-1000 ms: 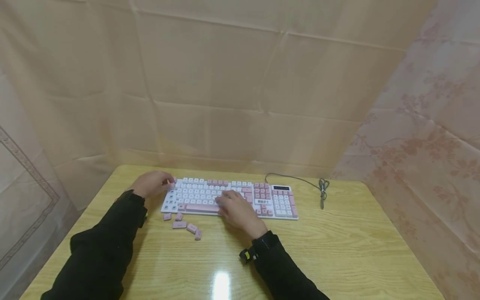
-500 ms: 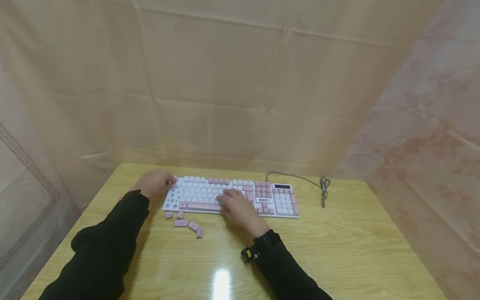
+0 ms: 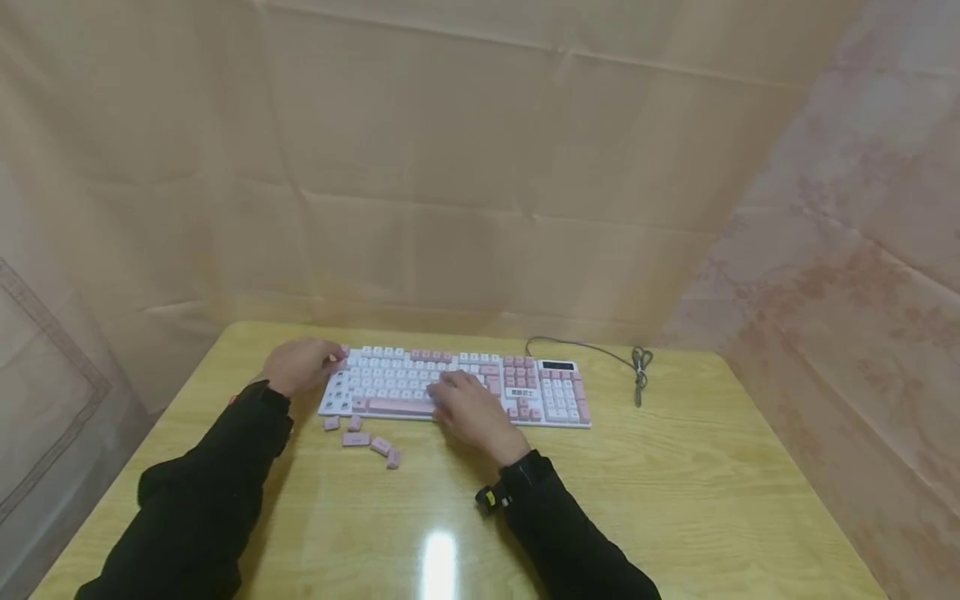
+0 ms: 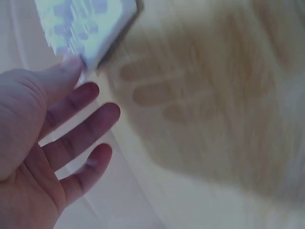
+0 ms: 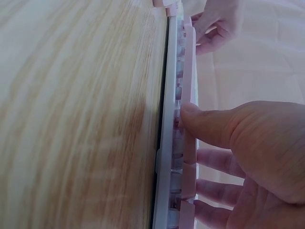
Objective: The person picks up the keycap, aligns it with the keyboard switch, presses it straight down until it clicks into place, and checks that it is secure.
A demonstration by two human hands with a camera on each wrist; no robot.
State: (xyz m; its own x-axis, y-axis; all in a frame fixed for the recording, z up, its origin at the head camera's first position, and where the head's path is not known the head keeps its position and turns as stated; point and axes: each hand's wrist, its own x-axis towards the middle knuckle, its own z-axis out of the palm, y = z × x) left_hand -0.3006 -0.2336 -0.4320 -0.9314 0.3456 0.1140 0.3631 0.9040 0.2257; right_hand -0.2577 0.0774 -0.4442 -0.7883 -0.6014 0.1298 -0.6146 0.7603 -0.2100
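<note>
A white and pink keyboard (image 3: 420, 379) lies across the table. At its far left corner my left hand (image 3: 300, 365) pinches a pink keycap (image 3: 344, 351) between thumb and index finger; the index finger is mostly hidden in the left wrist view, the other fingers spread free. Bare switches (image 3: 337, 393) show along the keyboard's left side. My right hand (image 3: 472, 412) rests on the keys right of the middle, its thumb against the pink space bar (image 5: 189, 86) and its fingers stretched over the keys. Several loose pink keycaps (image 3: 356, 439) lie in front of the keyboard's left part.
A grey cable (image 3: 577, 342) runs from the keyboard's back to a tied bundle (image 3: 640, 367) on the right. The wooden table (image 3: 675, 500) ends at a beige cloth (image 3: 465, 208) behind. Patterned cloth (image 3: 862, 275) hangs at the right.
Both hands stay nearly in place on the keyboard. The head view shifts slightly; the keyboard and loose keycaps keep their places on the table.
</note>
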